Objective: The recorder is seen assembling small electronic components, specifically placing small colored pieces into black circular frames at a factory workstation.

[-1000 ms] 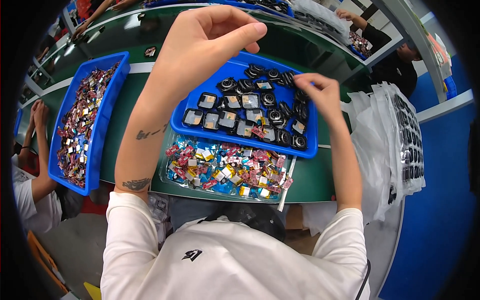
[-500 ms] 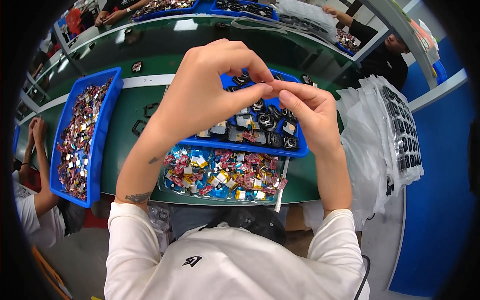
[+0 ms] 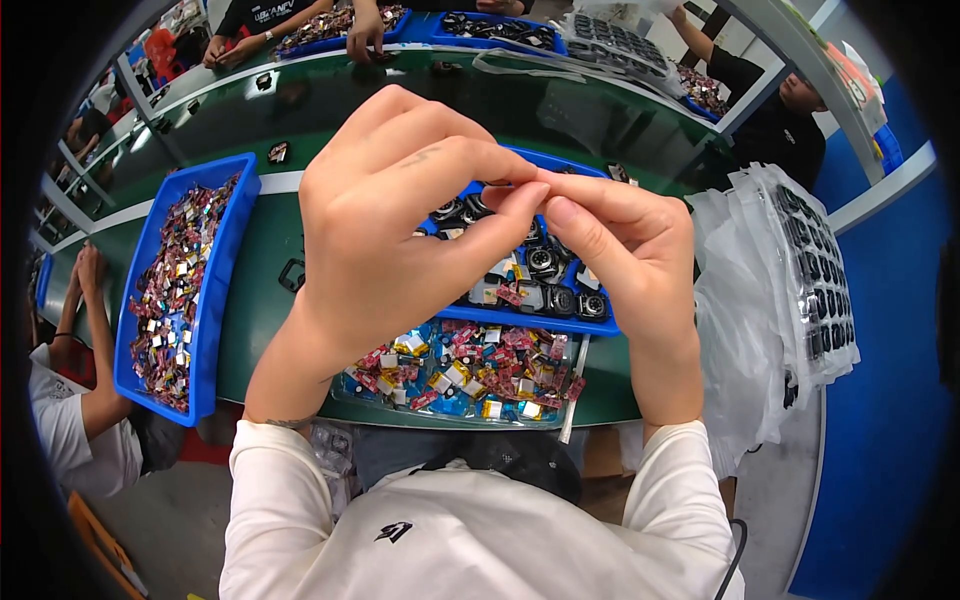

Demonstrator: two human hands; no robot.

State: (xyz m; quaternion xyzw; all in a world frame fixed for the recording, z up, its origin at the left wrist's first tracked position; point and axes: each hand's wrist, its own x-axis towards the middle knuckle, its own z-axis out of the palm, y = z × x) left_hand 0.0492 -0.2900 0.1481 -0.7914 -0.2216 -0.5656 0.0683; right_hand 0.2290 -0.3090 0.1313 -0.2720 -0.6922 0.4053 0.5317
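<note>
My left hand (image 3: 395, 215) and my right hand (image 3: 628, 232) meet fingertip to fingertip, raised above a blue tray (image 3: 530, 319). Both are closed in a pinch, and whatever lies between the fingertips is hidden or too small to make out. Inside the tray are black watch-like cases (image 3: 543, 262), some with parts showing. Below my left hand, nearer to me, a clear plastic tray (image 3: 450, 422) holds a heap of small red circuit boards (image 3: 480, 345) and silver-and-yellow battery cells (image 3: 440, 382). A thin white strip (image 3: 573, 400) lies along its right side.
A long blue bin (image 3: 222, 290) full of small electronic parts stands at left. Near it lies a black frame (image 3: 291, 275). Plastic sheets holding black cases (image 3: 815, 270) are stacked at right. Across the green bench (image 3: 420, 110), other people's hands (image 3: 366, 38) are at work.
My left hand has turned, its fingers now bent further over toward the right fingertips. The whole view has shifted slightly. Across the bench, another person's hand has come down onto the surface.
</note>
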